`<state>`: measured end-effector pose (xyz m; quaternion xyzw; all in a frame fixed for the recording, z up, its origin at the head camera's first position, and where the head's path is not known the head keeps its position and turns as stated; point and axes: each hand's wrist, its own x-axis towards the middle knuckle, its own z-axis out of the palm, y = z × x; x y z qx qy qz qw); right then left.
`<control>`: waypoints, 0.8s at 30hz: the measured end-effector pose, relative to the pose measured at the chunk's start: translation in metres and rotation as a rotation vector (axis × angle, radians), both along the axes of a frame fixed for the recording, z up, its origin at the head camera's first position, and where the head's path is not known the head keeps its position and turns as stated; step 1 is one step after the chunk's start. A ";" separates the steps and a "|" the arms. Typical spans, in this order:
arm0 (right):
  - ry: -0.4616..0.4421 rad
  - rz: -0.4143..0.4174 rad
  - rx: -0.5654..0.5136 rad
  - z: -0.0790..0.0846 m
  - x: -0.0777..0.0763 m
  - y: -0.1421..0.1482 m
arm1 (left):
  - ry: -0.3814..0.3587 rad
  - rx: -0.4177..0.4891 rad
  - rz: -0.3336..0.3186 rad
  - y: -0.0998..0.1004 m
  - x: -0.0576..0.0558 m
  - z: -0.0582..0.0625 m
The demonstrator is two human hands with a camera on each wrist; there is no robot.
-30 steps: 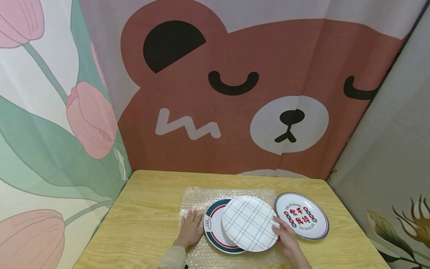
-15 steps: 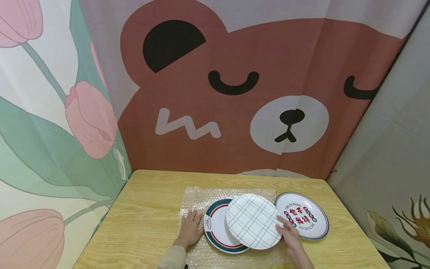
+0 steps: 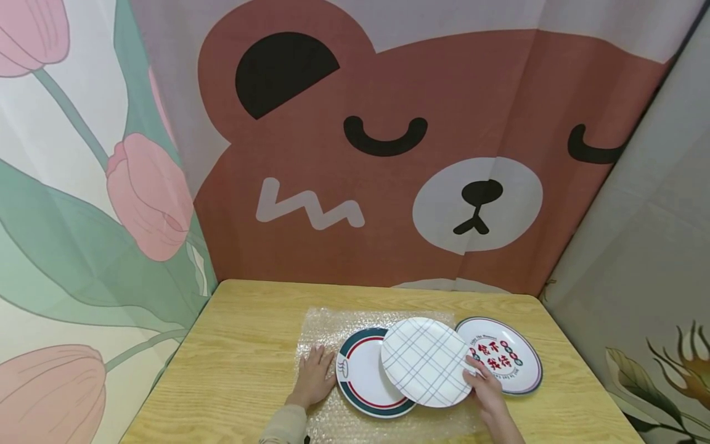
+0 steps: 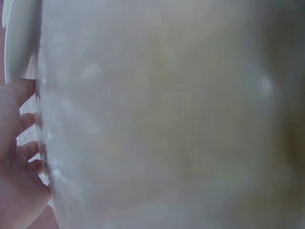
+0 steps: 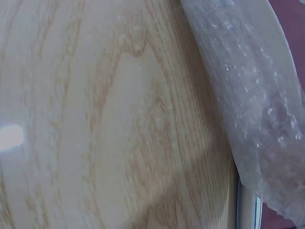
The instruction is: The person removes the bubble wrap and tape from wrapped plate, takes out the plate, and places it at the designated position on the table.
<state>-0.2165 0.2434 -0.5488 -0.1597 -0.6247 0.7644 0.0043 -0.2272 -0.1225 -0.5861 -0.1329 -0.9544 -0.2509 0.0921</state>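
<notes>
My right hand (image 3: 485, 390) pinches the right edge of a white plate with a blue grid pattern (image 3: 427, 362). That plate overlaps the right part of a plate with a dark green and red rim (image 3: 355, 394), which lies on bubble wrap (image 3: 327, 324). On the wrap left of the green-rimmed plate rests my left hand (image 3: 314, 379), fingers spread and fairly straight, thumb near the rim. Its fingers (image 4: 29, 149) show at the left of the left wrist view, where blurred bubble wrap fills most of the frame. The right wrist view does not show the right hand.
An oval plate with red characters (image 3: 499, 364) lies on the wooden table (image 3: 233, 370) at the right, partly behind the grid plate and right hand. A curtain with a bear print (image 3: 388, 216) hangs behind the table. Printed curtains stand on both sides.
My right hand has moved the grid plate to the right and slightly away, uncovering more of the green-rimmed plate and covering part of the oval plate. My left hand has stayed put.
</notes>
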 end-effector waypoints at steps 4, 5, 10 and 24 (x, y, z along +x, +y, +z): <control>0.007 -0.004 -0.004 0.001 0.000 0.003 | 0.005 0.001 -0.002 0.000 0.000 0.000; 0.009 -0.002 0.002 0.001 0.000 0.004 | 0.006 0.000 -0.002 0.000 0.000 0.000; 0.021 -0.005 0.009 0.001 0.002 0.007 | 0.003 -0.003 -0.001 0.000 0.000 0.000; 0.020 -0.051 -0.015 0.001 0.006 0.017 | -0.009 -0.001 0.002 0.000 -0.001 -0.001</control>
